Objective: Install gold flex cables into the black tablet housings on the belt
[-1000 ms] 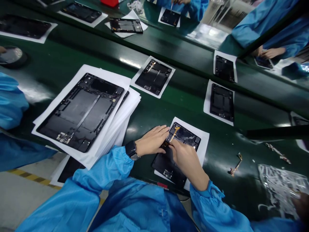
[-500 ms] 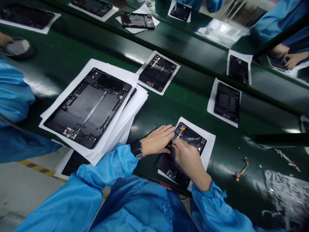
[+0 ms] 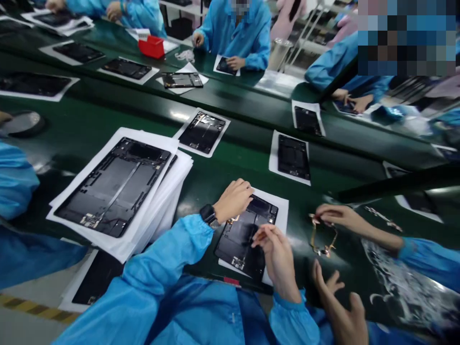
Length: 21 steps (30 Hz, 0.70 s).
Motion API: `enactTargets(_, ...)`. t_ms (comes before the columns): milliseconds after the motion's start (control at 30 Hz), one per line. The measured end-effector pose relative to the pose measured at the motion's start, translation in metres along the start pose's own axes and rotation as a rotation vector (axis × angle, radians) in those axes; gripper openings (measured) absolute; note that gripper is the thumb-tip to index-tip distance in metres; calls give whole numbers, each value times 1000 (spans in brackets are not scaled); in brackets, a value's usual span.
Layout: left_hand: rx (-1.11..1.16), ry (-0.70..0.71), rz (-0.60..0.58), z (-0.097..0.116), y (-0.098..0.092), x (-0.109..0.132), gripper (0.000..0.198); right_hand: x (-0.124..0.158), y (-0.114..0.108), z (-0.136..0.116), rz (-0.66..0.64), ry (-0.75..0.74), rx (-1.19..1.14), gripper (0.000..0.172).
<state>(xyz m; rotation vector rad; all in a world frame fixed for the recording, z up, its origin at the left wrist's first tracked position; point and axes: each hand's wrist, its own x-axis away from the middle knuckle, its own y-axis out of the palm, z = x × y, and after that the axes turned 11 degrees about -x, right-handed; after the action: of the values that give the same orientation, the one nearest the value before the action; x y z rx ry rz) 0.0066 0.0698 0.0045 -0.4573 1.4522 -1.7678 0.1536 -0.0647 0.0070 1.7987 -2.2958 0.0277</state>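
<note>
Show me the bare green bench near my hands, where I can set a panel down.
Green bench shows between the paper stack and the sheet under your left hand and right hand. Another strip lies between the two panels above. Right of your sheet is crowded: another person's hands work at a flex cable.

Tablet frame [image 3: 239, 244] on paper sheet [image 3: 282, 211]
</note>
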Motion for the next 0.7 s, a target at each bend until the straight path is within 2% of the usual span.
enactTargets(67,-42,61,-74,8,9,-28,15,10,-8,5,5,95,-79,28)
enactTargets(133,-65,100,-131,11,19,-49,11,18,-26,8,21,118,-44,32)
enactTargets(233,-81,128,-167,6,29,-63,10,21,-77,10,176,-79,231,32)
enactTargets(300,-85,133,-192,-1,28,-64,11,15,-118,10,356,-252,471,32)
enactTargets(333,-86,132,-203,-4,25,-63,12,9,-137,9,401,-286,567,32)
enactTargets(433,-90,112,-216,-11,13,-61,15,-22,-177,0,419,-346,769,30)
enactTargets(533,-97,86,-209,-10,2,-60,14,-65,-185,-15,352,-328,942,28)
enactTargets(633,-110,67,-224,-2,1,-60,13,-102,-178,-27,293,-203,1089,20)
enactTargets(700,-123,42,-244,4,4,-57,11,-115,-174,-29,267,-130,1125,14)
